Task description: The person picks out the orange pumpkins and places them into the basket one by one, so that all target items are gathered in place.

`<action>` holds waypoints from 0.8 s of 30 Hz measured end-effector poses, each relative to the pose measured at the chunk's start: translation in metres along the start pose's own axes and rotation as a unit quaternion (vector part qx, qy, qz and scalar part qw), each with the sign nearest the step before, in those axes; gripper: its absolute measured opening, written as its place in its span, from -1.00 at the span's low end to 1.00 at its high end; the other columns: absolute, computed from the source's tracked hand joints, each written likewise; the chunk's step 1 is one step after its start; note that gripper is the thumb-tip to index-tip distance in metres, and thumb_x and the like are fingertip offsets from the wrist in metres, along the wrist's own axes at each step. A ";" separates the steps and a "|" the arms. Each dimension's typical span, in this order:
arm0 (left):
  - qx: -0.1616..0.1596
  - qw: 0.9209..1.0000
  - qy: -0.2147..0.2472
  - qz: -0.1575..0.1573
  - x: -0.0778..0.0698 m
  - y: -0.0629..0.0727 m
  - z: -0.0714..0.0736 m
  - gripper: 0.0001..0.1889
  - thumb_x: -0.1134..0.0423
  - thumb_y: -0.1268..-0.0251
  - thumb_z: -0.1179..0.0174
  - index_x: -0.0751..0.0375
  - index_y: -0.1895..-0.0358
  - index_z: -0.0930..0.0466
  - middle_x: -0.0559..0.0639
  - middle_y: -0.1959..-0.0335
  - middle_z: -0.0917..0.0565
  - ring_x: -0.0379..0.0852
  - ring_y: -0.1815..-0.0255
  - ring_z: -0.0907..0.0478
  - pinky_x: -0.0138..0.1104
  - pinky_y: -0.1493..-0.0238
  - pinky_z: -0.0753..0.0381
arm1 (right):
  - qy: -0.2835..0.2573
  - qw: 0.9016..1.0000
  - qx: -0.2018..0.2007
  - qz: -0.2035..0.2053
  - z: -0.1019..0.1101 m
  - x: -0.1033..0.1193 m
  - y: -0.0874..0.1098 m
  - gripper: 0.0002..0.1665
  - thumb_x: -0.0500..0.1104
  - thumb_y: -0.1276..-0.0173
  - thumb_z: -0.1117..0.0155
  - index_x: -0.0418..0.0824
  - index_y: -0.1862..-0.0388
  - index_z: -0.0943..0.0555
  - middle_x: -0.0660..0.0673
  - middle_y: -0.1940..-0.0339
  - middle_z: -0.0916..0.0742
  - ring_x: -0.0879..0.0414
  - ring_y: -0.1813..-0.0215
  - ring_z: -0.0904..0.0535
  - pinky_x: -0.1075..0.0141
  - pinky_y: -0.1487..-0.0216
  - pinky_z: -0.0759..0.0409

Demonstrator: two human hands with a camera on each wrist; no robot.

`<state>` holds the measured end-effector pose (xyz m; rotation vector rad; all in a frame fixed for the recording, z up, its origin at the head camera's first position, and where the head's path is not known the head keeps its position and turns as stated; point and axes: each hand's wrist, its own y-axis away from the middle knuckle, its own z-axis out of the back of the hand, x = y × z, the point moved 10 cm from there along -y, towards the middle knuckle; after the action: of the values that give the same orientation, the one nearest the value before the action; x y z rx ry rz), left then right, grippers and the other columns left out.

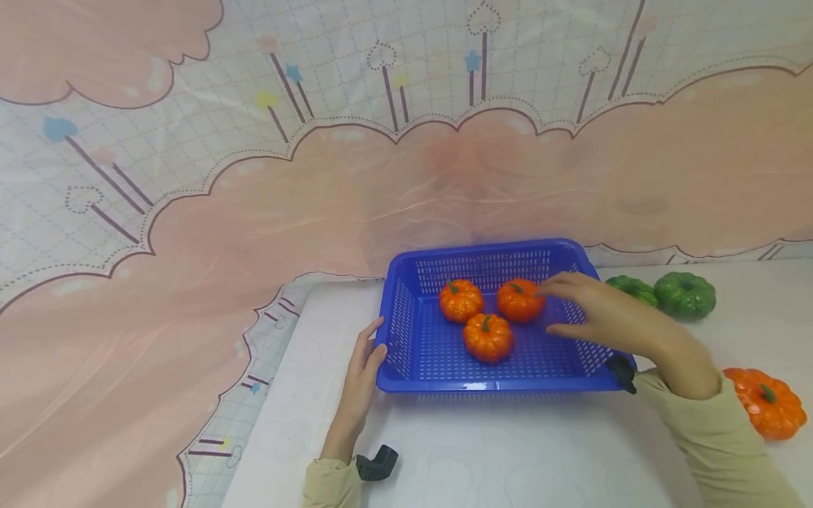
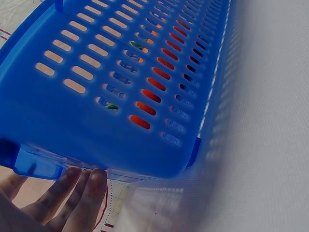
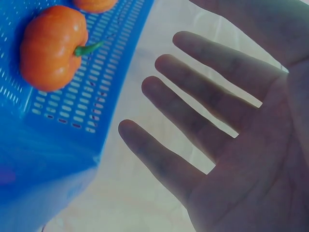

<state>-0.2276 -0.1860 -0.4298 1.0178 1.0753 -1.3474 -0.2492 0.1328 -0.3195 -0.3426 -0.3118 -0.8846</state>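
A blue perforated plastic basket (image 1: pixel 502 386) stands on the white table with three small orange pumpkins inside: one at the back left (image 1: pixel 461 301), one at the back right (image 1: pixel 521 301) and one in front (image 1: pixel 488 338). At the basket's left end is my left hand (image 1: pixel 363 367), its fairly straight fingers touching the outer wall; the left wrist view shows the fingertips (image 2: pixel 96 181) against the blue plastic. Over the basket's right side hovers my right hand (image 1: pixel 597 310), thumb and fingers apart. Its palm and spread fingers (image 3: pixel 164 154) hold nothing in the right wrist view.
Two green pumpkins, a darker one (image 1: pixel 684 295) and a lighter one (image 1: pixel 633 290) partly behind my right hand, lie right of the basket. Another orange pumpkin (image 1: pixel 766 403) sits by my right sleeve. A patterned cloth (image 1: pixel 444 190) hangs behind the table.
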 end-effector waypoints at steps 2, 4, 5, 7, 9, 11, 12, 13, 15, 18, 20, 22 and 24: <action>0.000 1.000 0.001 0.000 0.000 0.000 0.000 -0.49 0.05 -0.59 0.12 -0.12 -0.52 -0.16 0.17 -0.53 -0.22 0.25 -0.50 -0.22 0.26 -0.43 -0.14 | 0.004 1.000 0.003 -0.008 0.001 -0.003 0.003 -0.41 -0.06 -0.25 -0.46 -0.28 -0.21 -0.59 -0.24 -0.20 -0.64 -0.24 -0.28 -0.49 -0.18 -0.24 -0.49; 0.001 1.000 0.001 -0.001 0.000 -0.001 0.000 -0.49 0.05 -0.59 0.12 -0.12 -0.52 -0.16 0.16 -0.54 -0.21 0.25 -0.50 -0.21 0.26 -0.44 -0.13 | 0.008 1.000 0.005 -0.016 0.003 -0.005 0.006 -0.41 -0.04 -0.27 -0.45 -0.28 -0.22 -0.58 -0.25 -0.22 -0.63 -0.27 -0.31 -0.46 -0.21 -0.26 -0.46; 0.001 1.000 0.001 -0.001 0.000 -0.001 0.000 -0.50 0.04 -0.59 0.12 -0.13 -0.52 -0.16 0.16 -0.54 -0.21 0.25 -0.50 -0.21 0.26 -0.44 -0.13 | 0.011 1.000 0.005 -0.020 0.004 -0.007 0.008 -0.41 -0.04 -0.27 -0.45 -0.27 -0.22 -0.58 -0.26 -0.22 -0.63 -0.28 -0.32 -0.46 -0.22 -0.26 -0.45; 0.001 1.000 0.000 -0.002 0.000 -0.001 0.000 -0.50 0.04 -0.60 0.12 -0.13 -0.52 -0.16 0.16 -0.54 -0.21 0.25 -0.51 -0.20 0.27 -0.44 -0.12 | 0.014 1.000 0.004 -0.027 0.006 -0.010 0.011 -0.40 -0.02 -0.28 -0.44 -0.25 -0.23 -0.58 -0.26 -0.23 -0.62 -0.29 -0.33 -0.45 -0.23 -0.26 -0.44; 0.001 1.000 0.000 -0.003 0.000 -0.001 0.000 -0.50 0.04 -0.60 0.12 -0.13 -0.52 -0.16 0.15 -0.54 -0.20 0.25 -0.52 -0.19 0.27 -0.44 -0.11 | 0.018 0.999 0.000 -0.029 0.008 -0.012 0.014 -0.39 -0.01 -0.27 -0.44 -0.24 -0.24 -0.57 -0.26 -0.23 -0.62 -0.28 -0.32 -0.46 -0.23 -0.25 -0.45; 0.000 1.000 -0.001 -0.003 0.000 -0.001 0.000 -0.50 0.03 -0.60 0.12 -0.14 -0.52 -0.16 0.14 -0.55 -0.19 0.25 -0.52 -0.18 0.27 -0.44 -0.10 | 0.016 0.999 -0.005 -0.028 0.009 -0.015 0.017 -0.39 -0.02 -0.26 -0.46 -0.23 -0.23 -0.58 -0.26 -0.23 -0.62 -0.26 -0.29 -0.48 -0.22 -0.24 -0.47; 0.000 1.000 -0.002 -0.003 0.000 -0.001 0.000 -0.50 0.03 -0.60 0.12 -0.14 -0.52 -0.16 0.13 -0.56 -0.18 0.25 -0.53 -0.17 0.28 -0.44 -0.10 | 0.015 0.999 -0.007 -0.028 0.010 -0.016 0.019 -0.39 -0.02 -0.26 -0.46 -0.23 -0.23 -0.57 -0.26 -0.23 -0.62 -0.26 -0.30 -0.48 -0.22 -0.24 -0.46; -0.001 1.000 -0.002 -0.002 0.001 -0.001 0.000 -0.50 0.03 -0.60 0.12 -0.14 -0.52 -0.16 0.12 -0.56 -0.18 0.25 -0.53 -0.16 0.28 -0.44 -0.09 | 0.013 1.000 -0.008 -0.026 0.010 -0.017 0.020 -0.39 -0.03 -0.26 -0.46 -0.24 -0.23 -0.57 -0.27 -0.22 -0.62 -0.27 -0.29 -0.48 -0.22 -0.24 -0.46; -0.001 1.000 -0.003 -0.002 0.001 -0.001 0.000 -0.50 0.03 -0.60 0.12 -0.14 -0.52 -0.16 0.12 -0.56 -0.17 0.25 -0.53 -0.15 0.28 -0.44 -0.09 | 0.011 0.999 -0.010 -0.028 0.010 -0.019 0.022 -0.38 -0.04 -0.25 -0.47 -0.25 -0.23 -0.57 -0.27 -0.22 -0.62 -0.26 -0.29 -0.48 -0.22 -0.25 -0.45; -0.001 1.000 -0.002 -0.002 0.001 -0.001 0.000 -0.50 0.03 -0.60 0.12 -0.13 -0.52 -0.17 0.13 -0.56 -0.17 0.26 -0.53 -0.15 0.28 -0.44 -0.09 | 0.008 0.999 -0.012 -0.030 0.011 -0.022 0.026 -0.38 -0.05 -0.24 -0.47 -0.27 -0.24 -0.57 -0.28 -0.22 -0.62 -0.26 -0.29 -0.48 -0.23 -0.25 -0.44; -0.001 1.000 -0.001 -0.002 0.001 -0.001 0.000 -0.50 0.04 -0.60 0.12 -0.13 -0.52 -0.17 0.14 -0.56 -0.17 0.26 -0.53 -0.15 0.28 -0.44 -0.09 | 0.010 0.999 -0.014 -0.035 0.011 -0.024 0.028 -0.37 -0.04 -0.24 -0.48 -0.26 -0.24 -0.57 -0.26 -0.21 -0.63 -0.25 -0.29 -0.48 -0.22 -0.26 -0.44; 0.000 1.000 0.001 -0.002 0.001 -0.001 0.000 -0.50 0.04 -0.60 0.12 -0.13 -0.52 -0.16 0.14 -0.56 -0.16 0.26 -0.53 -0.15 0.28 -0.44 -0.09 | 0.008 0.999 -0.014 -0.036 0.011 -0.025 0.030 -0.37 -0.05 -0.23 -0.48 -0.27 -0.23 -0.57 -0.28 -0.21 -0.62 -0.27 -0.28 -0.48 -0.25 -0.25 -0.43; 0.001 1.000 0.002 -0.002 0.001 0.000 0.000 -0.50 0.04 -0.59 0.12 -0.12 -0.52 -0.16 0.15 -0.56 -0.16 0.26 -0.53 -0.15 0.28 -0.44 -0.09 | 0.010 0.999 -0.014 -0.042 0.011 -0.028 0.032 -0.38 -0.04 -0.23 -0.48 -0.26 -0.22 -0.58 -0.26 -0.20 -0.63 -0.26 -0.29 -0.48 -0.25 -0.26 -0.43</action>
<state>-0.2279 -0.1863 -0.4307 1.0209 1.0806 -1.3490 -0.2414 0.1753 -0.3262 -0.3489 -0.2964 -0.9759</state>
